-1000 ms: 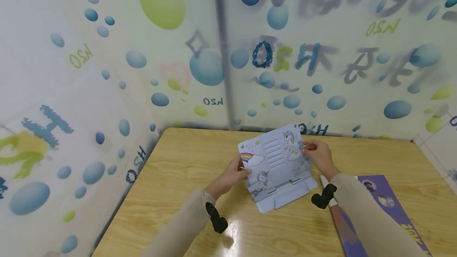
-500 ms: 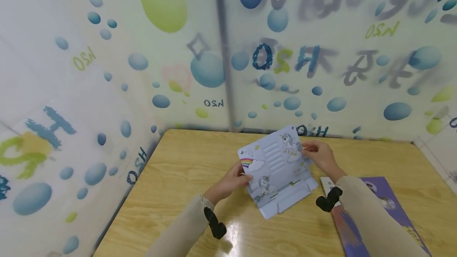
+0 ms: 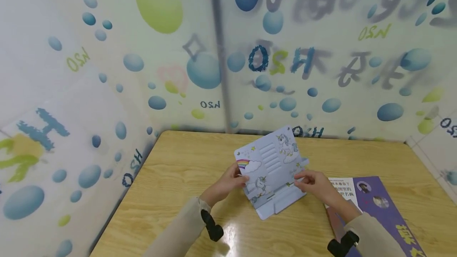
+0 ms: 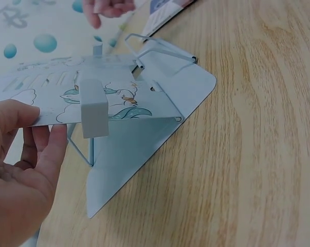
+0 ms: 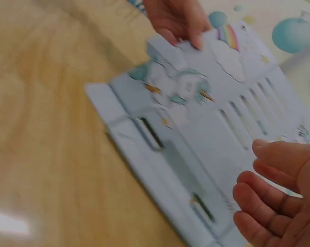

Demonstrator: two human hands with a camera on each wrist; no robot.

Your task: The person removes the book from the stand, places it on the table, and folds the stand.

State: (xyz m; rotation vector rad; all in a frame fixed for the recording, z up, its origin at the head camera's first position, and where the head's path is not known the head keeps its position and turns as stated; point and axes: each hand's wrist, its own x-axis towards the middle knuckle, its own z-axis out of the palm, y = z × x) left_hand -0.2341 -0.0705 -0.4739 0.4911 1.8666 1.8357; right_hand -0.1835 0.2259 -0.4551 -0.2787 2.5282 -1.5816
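A white folding book stand (image 3: 269, 165) printed with unicorns, a rainbow and clouds stands tilted on the wooden table, its slotted panel leaning back over a base. My left hand (image 3: 225, 185) pinches the panel's left edge between thumb and fingers; the left wrist view shows the base plate (image 4: 129, 159) spread beneath it, with wire legs. Off the stand's lower right side is my right hand (image 3: 314, 185). Its fingers (image 5: 262, 198) are loosely bent in front of the panel and hold nothing, as the right wrist view shows.
A purple book (image 3: 383, 205) with a white and reddish strip lies on the table to the right, partly under the right forearm. Behind the table (image 3: 178, 169) rises a wall (image 3: 171, 50) covered with blue and green bubbles and lettering.
My right hand has let go of the panel's upper right edge and come down toward the stand's lower right corner. The left hand keeps its hold at the left edge.
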